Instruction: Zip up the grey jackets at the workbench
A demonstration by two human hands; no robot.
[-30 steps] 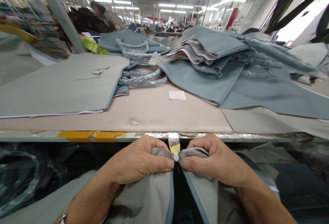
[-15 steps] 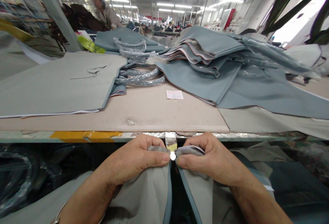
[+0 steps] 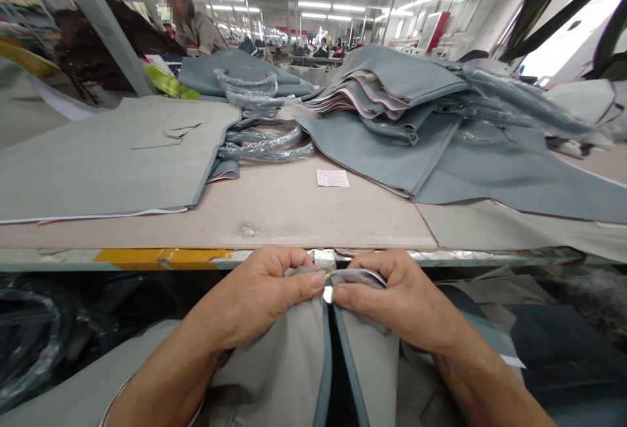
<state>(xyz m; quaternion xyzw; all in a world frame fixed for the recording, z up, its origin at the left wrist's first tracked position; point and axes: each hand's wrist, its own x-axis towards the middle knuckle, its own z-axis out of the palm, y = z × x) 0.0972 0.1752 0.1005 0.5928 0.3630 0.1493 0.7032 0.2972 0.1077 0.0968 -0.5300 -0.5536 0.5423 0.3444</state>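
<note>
Just in front of the table edge, my left hand [image 3: 281,290] pinches the left side of a grey leather-like panel [image 3: 284,368] with blue-grey edging. My right hand [image 3: 386,296] pinches the right side, where a pale layered edge [image 3: 360,277] folds up over the fingers. Between my two thumbs shows a small shiny rounded metal piece [image 3: 328,294]; I cannot tell whether it is fixed to the panel. Below it the two edged sides part into a narrow dark gap. Most of my fingertips are hidden behind the material.
A silvery taped strip [image 3: 324,258] wraps the table edge [image 3: 264,258]. On the table [image 3: 274,211] lie a grey panel [image 3: 117,159], plastic-wrapped handles [image 3: 269,143], a stack of blue-grey panels [image 3: 392,87] and a paper label [image 3: 332,177]. A co-worker [image 3: 198,25] stands behind at the left.
Both hands have moved slightly upward with the panel. Its two sides have come closer together, and the gap between them has narrowed. Less of the taped strip shows.
</note>
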